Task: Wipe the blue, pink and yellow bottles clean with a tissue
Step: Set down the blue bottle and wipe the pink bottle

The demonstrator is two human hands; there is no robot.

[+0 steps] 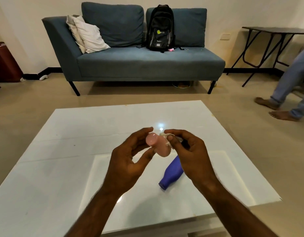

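Pink bottle (158,145) sits raised above the white table (62,151), between your two hands. Your left hand (129,161) pinches its near end between thumb and fingers. Your right hand (190,151) is closed on a crumpled tissue (165,136), pressed against the bottle's side; most of the tissue is hidden behind your thumb. Blue bottle (172,173) lies on its side on the table below, its upper end covered by your right hand. At the right edge, another person's legs (291,86) are cut off and blurred.
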